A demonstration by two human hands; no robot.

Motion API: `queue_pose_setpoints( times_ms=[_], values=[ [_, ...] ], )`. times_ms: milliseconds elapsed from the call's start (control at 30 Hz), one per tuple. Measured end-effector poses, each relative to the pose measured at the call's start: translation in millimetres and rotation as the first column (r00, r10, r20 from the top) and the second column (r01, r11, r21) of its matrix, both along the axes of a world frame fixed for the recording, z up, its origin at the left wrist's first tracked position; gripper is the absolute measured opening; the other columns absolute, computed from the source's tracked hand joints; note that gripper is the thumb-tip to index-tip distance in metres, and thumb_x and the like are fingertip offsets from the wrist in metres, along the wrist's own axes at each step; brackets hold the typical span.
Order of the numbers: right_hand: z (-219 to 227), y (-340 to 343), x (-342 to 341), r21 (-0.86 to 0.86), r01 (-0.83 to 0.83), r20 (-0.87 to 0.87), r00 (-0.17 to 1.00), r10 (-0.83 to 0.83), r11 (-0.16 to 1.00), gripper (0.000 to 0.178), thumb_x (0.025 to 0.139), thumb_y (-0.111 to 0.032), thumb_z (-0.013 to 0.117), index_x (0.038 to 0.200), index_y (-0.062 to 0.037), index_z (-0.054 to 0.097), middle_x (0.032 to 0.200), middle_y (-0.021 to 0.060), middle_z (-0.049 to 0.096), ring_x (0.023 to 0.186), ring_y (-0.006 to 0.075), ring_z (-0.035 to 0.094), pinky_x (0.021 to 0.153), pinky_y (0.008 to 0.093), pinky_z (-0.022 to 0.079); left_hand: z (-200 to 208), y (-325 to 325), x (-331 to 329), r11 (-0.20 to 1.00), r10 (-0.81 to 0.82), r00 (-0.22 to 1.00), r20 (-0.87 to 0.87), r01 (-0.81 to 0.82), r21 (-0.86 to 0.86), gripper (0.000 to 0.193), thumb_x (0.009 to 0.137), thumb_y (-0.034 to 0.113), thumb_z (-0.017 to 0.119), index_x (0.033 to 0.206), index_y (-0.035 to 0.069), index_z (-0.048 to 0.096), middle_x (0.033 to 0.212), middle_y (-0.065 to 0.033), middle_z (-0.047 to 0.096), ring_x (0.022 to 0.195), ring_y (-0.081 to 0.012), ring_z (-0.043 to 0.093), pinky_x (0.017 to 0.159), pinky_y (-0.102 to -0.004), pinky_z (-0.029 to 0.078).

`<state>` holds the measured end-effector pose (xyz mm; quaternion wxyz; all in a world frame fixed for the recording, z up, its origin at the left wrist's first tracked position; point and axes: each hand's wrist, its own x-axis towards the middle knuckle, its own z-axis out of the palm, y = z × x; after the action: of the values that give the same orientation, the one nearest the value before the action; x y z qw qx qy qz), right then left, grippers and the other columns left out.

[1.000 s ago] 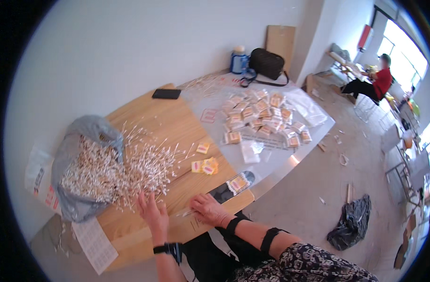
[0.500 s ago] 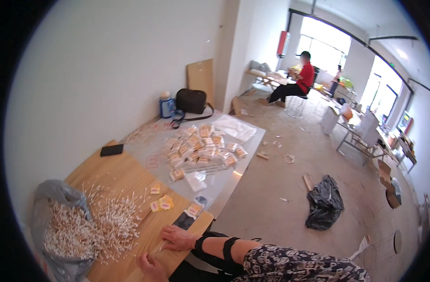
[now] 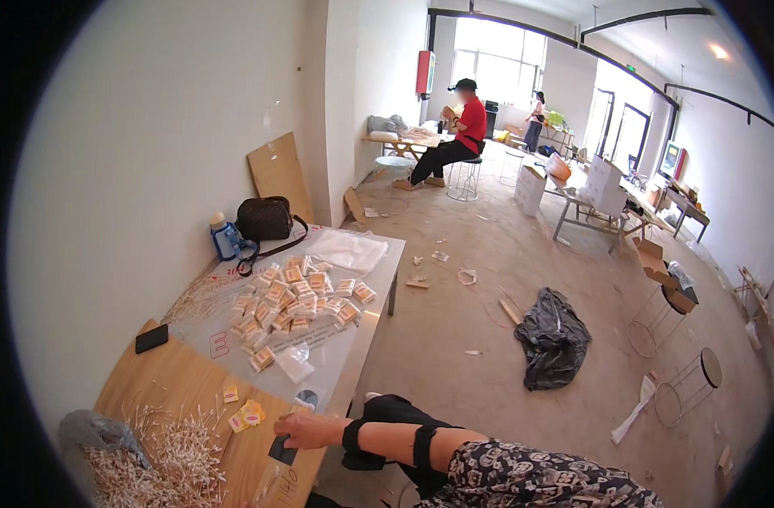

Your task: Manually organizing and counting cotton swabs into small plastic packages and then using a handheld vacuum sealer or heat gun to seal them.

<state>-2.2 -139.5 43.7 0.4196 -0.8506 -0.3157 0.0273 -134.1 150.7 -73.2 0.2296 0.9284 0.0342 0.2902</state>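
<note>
My right hand [image 3: 308, 430] reaches from the lower right over a dark strip [image 3: 281, 450] on the wooden board. Its fingers are curled down, and whatever they hold is hidden under them. A pale edge shows just beyond the fingers, too small to name. Left of the hand lie small yellow cards [image 3: 248, 415], with one more card [image 3: 230, 393] a little farther off. Loose cotton swabs [image 3: 179, 453] are heaped on the board, partly in a grey plastic bag [image 3: 99, 430]. My left hand is out of view.
Beyond the board, a pile of small swab packs [image 3: 292, 300] lies beside clear plastic bags [image 3: 349, 251]. A phone [image 3: 152, 339], blue bottle [image 3: 224, 239] and brown shoulder bag [image 3: 267, 220] are near the wall. A black plastic bag [image 3: 552, 339] lies on the floor; a person in red [image 3: 467, 127] sits far off.
The view has swung right and up, so the table sits lower left. My right hand has moved forward from the board's near edge onto the dark strip. My left hand has left the view.
</note>
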Motion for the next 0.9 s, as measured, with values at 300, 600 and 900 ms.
queue_pose_setpoints(
  times_ms=[300,600,900],
  values=[
    [29.9,-89.7,134.5,0.092,0.096,0.132,0.985,-0.107,0.991,0.009,0.077,-0.013,0.059,0.078,-0.0043,0.06,0.079,0.0186,0.06,0.082,0.0387,0.06,0.07,0.0475,0.047,72.4,-35.7,6.0,0.972,0.178,0.96,-0.218,-0.138,0.19,0.041,0.094,0.035,0.057,0.111,-0.001,0.063,0.115,-0.0235,0.061,0.104,-0.0446,0.055,0.093,-0.0517,0.042],
    [57.8,-136.5,432.5,-0.121,0.448,0.359,0.852,-0.381,0.886,0.034,0.076,-0.031,0.072,0.091,-0.0017,0.065,0.09,0.0194,0.065,0.084,0.037,0.063,0.075,0.0446,0.05,99.8,-49.1,30.6,0.963,0.213,0.904,-0.371,-0.13,0.235,0.041,0.098,0.028,0.052,0.127,-0.001,0.053,0.129,-0.0249,0.053,0.117,-0.0437,0.05,0.099,-0.0521,0.04],
    [69.0,-134.8,573.9,-0.169,0.726,0.221,0.687,-0.692,0.667,0.085,0.072,-0.054,0.074,0.126,0.0076,0.051,0.124,0.0249,0.058,0.12,0.0337,0.054,0.101,0.0366,0.043,93.5,-53.8,34.8,0.947,0.319,0.8,-0.508,-0.251,0.199,0.05,0.098,0.035,0.049,0.13,-0.003,0.05,0.132,-0.0256,0.049,0.12,-0.0448,0.047,0.1,-0.0517,0.038]
  ],
)
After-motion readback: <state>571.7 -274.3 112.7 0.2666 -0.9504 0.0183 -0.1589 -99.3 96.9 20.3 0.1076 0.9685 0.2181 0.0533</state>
